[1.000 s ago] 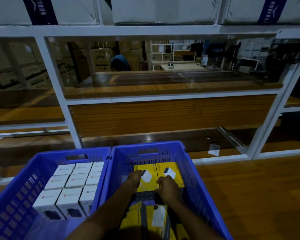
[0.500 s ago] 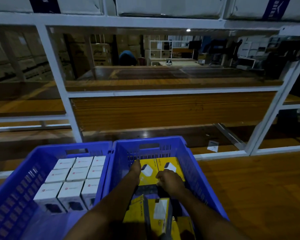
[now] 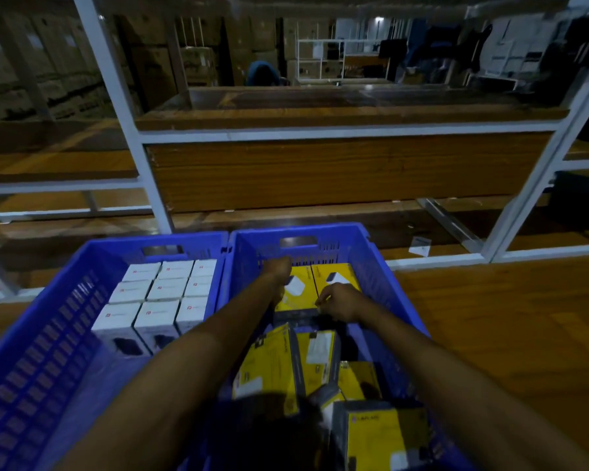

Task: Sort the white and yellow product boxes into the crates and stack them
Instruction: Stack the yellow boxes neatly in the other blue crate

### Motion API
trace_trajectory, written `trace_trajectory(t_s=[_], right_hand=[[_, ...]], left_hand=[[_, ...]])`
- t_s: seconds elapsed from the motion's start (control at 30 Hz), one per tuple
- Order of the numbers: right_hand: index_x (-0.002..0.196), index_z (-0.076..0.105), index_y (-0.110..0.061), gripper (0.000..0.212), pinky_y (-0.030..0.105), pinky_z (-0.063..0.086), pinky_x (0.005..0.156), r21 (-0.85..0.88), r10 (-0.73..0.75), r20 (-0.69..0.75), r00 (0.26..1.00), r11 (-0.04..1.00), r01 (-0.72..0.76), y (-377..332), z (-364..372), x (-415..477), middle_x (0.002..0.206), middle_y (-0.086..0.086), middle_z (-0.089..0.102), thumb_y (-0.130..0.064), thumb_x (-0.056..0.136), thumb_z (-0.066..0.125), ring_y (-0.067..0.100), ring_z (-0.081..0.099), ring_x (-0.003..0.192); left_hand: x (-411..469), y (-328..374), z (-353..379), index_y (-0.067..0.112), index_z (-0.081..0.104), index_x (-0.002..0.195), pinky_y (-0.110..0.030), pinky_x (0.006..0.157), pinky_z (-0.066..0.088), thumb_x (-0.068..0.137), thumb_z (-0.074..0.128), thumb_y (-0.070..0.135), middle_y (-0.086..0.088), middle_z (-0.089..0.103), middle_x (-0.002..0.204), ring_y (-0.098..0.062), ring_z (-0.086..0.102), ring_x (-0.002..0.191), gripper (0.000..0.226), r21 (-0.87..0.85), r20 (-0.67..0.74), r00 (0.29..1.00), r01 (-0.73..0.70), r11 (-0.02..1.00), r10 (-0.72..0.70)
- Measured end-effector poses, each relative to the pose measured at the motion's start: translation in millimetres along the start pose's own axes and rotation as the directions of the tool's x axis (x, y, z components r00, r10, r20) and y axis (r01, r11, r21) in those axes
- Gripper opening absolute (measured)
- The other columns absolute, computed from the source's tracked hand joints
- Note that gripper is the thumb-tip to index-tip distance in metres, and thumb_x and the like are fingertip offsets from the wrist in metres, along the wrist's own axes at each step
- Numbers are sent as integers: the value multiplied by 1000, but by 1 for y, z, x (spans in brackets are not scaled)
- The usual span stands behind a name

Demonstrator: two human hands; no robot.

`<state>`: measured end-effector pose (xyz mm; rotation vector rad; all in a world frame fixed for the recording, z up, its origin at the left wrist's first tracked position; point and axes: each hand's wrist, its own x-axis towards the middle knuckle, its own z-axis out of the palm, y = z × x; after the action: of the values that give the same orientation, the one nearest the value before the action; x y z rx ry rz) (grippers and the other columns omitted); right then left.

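Two blue crates stand side by side on the wooden floor. The left crate [image 3: 41,321] holds several white boxes [image 3: 165,288] in neat rows. The right crate [image 3: 385,277] holds yellow boxes: two lie flat at the far end [image 3: 334,278], and several loose ones [image 3: 269,365] lie tilted nearer me. My left hand [image 3: 279,268] reaches over the far left edge of the flat yellow boxes, its fingers hidden behind them. My right hand [image 3: 339,302] rests with curled fingers on the near edge of the same boxes.
A white metal rack [image 3: 126,107] with wooden shelves stands just beyond the crates. A small white piece of paper [image 3: 419,246] lies on the rack's bottom shelf at the right. Bare wooden floor [image 3: 507,317] stretches to the right of the crates.
My left hand has slid farther forward to the far end of the flat yellow boxes. The right hand stays at their near edge. The view has tilted down and closer.
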<state>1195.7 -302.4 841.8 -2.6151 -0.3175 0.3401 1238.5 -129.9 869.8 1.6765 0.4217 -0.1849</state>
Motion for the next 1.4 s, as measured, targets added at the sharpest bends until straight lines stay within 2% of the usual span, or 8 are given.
trace_trajectory(t_s=[0.27, 0.5, 0.7, 0.87, 0.97, 1.13, 1.3, 1.4], right_hand=[[96, 69, -5, 38, 32, 55, 59, 401, -62, 180, 982, 916, -16, -67, -4, -43, 76, 13, 67, -43, 95, 61, 23, 67, 60], [97, 69, 0, 57, 33, 47, 67, 213, -56, 279, 959, 977, -5, -93, 21, -50, 83, 10, 63, -54, 79, 76, 21, 62, 77], [66, 52, -13, 38, 19, 36, 44, 525, 12, 305, 952, 832, -179, -79, -10, -51, 49, -1, 34, -32, 79, 83, 9, 41, 41], [98, 72, 2, 35, 32, 54, 75, 750, 50, 171, 984, 641, -163, -52, -44, -50, 105, 22, 73, -28, 82, 79, 33, 70, 99], [107, 72, -1, 30, 36, 53, 91, 829, 112, 59, 992, 548, -111, -35, -57, -47, 109, 11, 74, -23, 88, 73, 22, 69, 101], [102, 73, -3, 23, 30, 55, 75, 898, 175, -33, 984, 438, -48, -35, -55, -45, 96, 10, 74, -23, 93, 66, 19, 69, 83], [109, 70, -16, 32, 37, 54, 86, 582, 224, -360, 906, 813, 30, -41, -38, -33, 111, 1, 68, -36, 85, 76, 18, 64, 97], [112, 71, -18, 35, 28, 47, 92, 528, 14, -304, 952, 834, 156, -62, -38, -45, 117, -3, 68, -44, 89, 69, 13, 62, 109]], left_hand=[[-48, 5, -20, 1, 63, 113, -25, 51, 40, 100, 51, 37, -15, 64, 91, -26, 59, 64, 40, 551, 334, 936, -100, 828, -110], [-62, -5, -37, 5, 62, 91, -29, 62, 44, 100, 53, 30, -16, 59, 88, -22, 52, 66, 28, 700, 408, 911, -270, 661, -60], [-67, 0, -44, -2, 72, 95, -29, 63, 43, 100, 53, 35, -14, 66, 82, -25, 57, 71, 42, 507, 409, 912, -231, 830, 5], [-69, 9, -54, 9, 77, 87, -34, 67, 42, 101, 50, 39, -17, 64, 81, -26, 53, 72, 42, 234, 339, 937, -173, 957, 87], [-81, 17, -55, 11, 68, 87, -19, 51, 43, 103, 45, 32, -12, 61, 74, -17, 51, 54, 34, 73, 339, 939, -93, 993, 63], [-103, 19, -43, 8, 65, 102, -36, 71, 59, 100, 52, 20, -15, 74, 100, -28, 73, 83, 18, -199, 480, 876, 158, 967, -44], [-100, 3, -28, 2, 63, 100, -33, 64, 57, 91, 66, 12, -18, 72, 98, -27, 72, 80, 14, -243, 100, 991, -67, 968, 94], [-87, -3, -28, 16, 52, 94, -36, 72, 53, 89, 70, 18, -9, 64, 96, -30, 66, 95, 19, -172, -117, 977, -194, 966, 176]])
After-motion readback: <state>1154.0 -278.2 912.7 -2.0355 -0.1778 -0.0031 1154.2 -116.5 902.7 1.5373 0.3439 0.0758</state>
